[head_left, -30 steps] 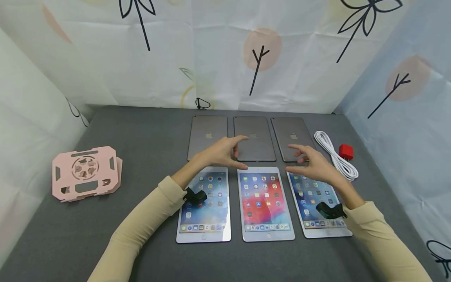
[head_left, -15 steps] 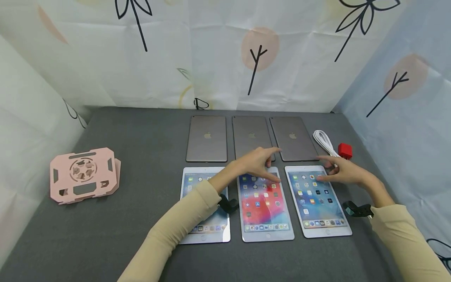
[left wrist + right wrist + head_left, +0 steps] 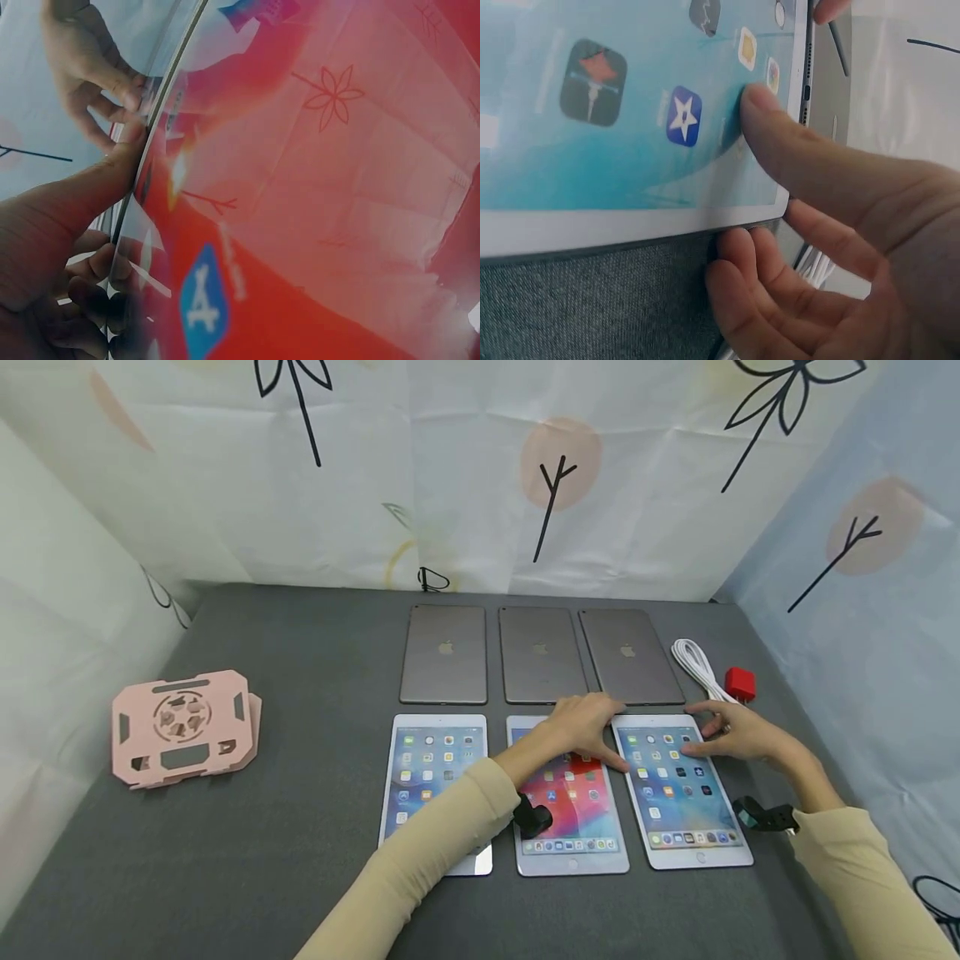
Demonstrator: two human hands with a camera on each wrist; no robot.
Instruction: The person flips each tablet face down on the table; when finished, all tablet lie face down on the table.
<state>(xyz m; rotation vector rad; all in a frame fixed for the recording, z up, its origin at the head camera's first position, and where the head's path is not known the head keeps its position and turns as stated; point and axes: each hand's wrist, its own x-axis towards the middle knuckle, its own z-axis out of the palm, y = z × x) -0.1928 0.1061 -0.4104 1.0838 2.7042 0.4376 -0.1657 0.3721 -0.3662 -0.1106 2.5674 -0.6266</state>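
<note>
Three tablets with lit screens lie face up in the near row. At the right-hand tablet [image 3: 675, 806], my left hand [image 3: 585, 724] holds the upper left corner, its thumb [image 3: 112, 169] along the side edge. My right hand [image 3: 738, 732] grips the upper right corner: the thumb [image 3: 802, 150] lies over the screen and curled fingers sit at the edge below. The middle tablet [image 3: 573, 864], with a red screen, is partly under my left hand and wrist. My left forearm covers part of the left tablet [image 3: 442, 731].
Behind stand grey tablet-like devices face down: a left one [image 3: 444, 672], a middle one [image 3: 538, 672] and a right one [image 3: 630, 672]. A coiled white cable [image 3: 697, 664] and a red charger plug [image 3: 740, 683] lie at right. Pink cut-out panels [image 3: 180, 731] are stacked at left.
Both hands have moved right and nearer, from over the grey devices and tablets to the right-hand tablet's upper corners. The tablets have stayed where they were.
</note>
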